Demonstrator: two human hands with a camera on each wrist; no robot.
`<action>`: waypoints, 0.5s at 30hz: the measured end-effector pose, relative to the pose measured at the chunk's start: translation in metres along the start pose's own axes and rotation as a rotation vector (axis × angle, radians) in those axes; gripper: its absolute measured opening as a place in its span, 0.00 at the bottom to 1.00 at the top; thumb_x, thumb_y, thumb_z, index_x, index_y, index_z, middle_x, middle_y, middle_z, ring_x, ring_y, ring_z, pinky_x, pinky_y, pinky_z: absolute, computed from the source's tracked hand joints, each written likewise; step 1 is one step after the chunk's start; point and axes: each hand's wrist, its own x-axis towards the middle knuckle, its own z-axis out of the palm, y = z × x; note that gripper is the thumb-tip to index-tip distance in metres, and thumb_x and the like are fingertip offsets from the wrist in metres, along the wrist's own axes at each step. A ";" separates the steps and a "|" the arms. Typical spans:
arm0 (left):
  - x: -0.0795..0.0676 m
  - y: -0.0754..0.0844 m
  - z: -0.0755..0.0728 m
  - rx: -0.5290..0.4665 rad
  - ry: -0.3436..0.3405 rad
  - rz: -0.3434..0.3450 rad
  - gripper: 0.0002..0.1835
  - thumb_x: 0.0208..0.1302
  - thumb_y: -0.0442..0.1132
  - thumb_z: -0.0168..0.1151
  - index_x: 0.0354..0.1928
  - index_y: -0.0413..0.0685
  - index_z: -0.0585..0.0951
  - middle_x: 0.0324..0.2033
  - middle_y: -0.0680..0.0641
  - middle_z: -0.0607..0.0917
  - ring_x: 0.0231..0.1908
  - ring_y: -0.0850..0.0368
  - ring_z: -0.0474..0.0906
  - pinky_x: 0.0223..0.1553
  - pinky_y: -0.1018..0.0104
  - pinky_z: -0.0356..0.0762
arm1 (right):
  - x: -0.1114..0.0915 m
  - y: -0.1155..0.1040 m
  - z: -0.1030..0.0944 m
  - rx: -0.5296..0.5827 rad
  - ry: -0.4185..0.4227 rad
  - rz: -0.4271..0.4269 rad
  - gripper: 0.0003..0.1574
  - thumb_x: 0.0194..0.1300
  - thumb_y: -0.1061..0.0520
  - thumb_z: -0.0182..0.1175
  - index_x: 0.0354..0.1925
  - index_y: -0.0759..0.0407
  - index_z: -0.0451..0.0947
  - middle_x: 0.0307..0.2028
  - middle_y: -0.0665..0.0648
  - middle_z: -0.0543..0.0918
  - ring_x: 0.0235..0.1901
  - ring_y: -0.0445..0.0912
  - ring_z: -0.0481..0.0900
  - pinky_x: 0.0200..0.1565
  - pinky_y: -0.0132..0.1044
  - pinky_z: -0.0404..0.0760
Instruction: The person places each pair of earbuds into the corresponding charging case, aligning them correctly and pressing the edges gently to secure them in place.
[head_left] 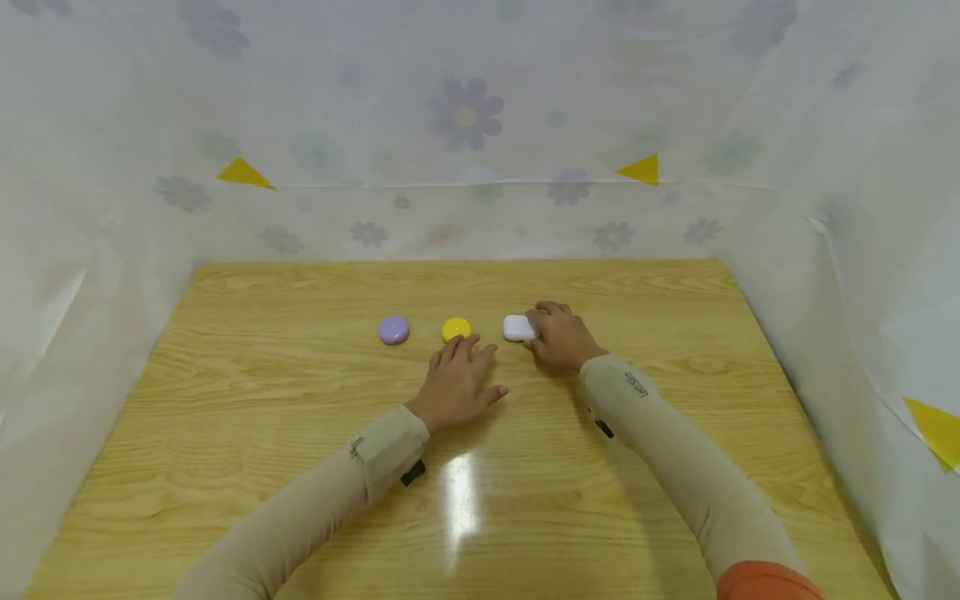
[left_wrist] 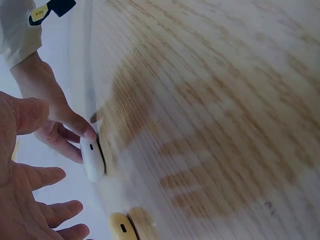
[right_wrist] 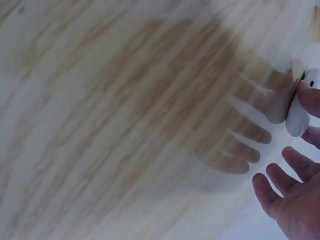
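Note:
Three small smooth cases lie in a row on the wooden table (head_left: 315, 433). At the right is a white rounded-rectangular case (head_left: 517, 328), with a small dark slot in its side in the left wrist view. My right hand (head_left: 562, 337) pinches its right end between thumb and index finger; the other fingers (right_wrist: 267, 195) are spread. A yellow round case (head_left: 456, 327), also slotted, sits in the middle. My left hand (head_left: 457, 387) is just in front of it, fingers spread and holding nothing, fingertips overlapping its near edge in the head view. A purple round case (head_left: 393, 330) lies farthest left.
White sheeting (head_left: 465, 217) with a flower print rises behind the table, and plain white sheeting encloses both sides. Yellow triangles (head_left: 640, 170) are stuck on it. A dark device (head_left: 413, 473) is strapped under the left wrist.

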 end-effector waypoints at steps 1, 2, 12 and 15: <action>0.000 0.000 0.000 -0.002 -0.001 0.000 0.35 0.65 0.59 0.55 0.69 0.51 0.64 0.69 0.37 0.63 0.69 0.36 0.56 0.64 0.38 0.60 | -0.001 0.000 0.001 0.008 -0.007 0.010 0.33 0.65 0.50 0.59 0.64 0.61 0.68 0.65 0.68 0.69 0.61 0.67 0.69 0.55 0.62 0.74; 0.000 0.000 0.000 -0.003 -0.004 0.000 0.34 0.66 0.59 0.54 0.69 0.51 0.64 0.69 0.37 0.63 0.69 0.36 0.56 0.65 0.38 0.60 | -0.002 0.000 0.001 0.016 -0.011 0.019 0.34 0.65 0.49 0.59 0.65 0.62 0.67 0.65 0.68 0.68 0.62 0.67 0.69 0.56 0.62 0.74; 0.001 -0.007 0.001 0.015 0.052 -0.017 0.30 0.70 0.55 0.48 0.69 0.49 0.65 0.69 0.37 0.64 0.69 0.34 0.57 0.65 0.38 0.61 | -0.021 -0.015 0.002 0.013 0.126 0.058 0.38 0.70 0.43 0.51 0.69 0.63 0.59 0.69 0.70 0.61 0.67 0.68 0.61 0.60 0.66 0.67; 0.002 -0.010 0.001 0.065 0.076 -0.021 0.30 0.71 0.55 0.46 0.70 0.49 0.63 0.70 0.37 0.63 0.71 0.34 0.55 0.66 0.38 0.59 | -0.030 -0.024 0.003 0.021 0.111 0.075 0.39 0.72 0.41 0.47 0.70 0.62 0.56 0.72 0.71 0.55 0.70 0.71 0.53 0.64 0.68 0.60</action>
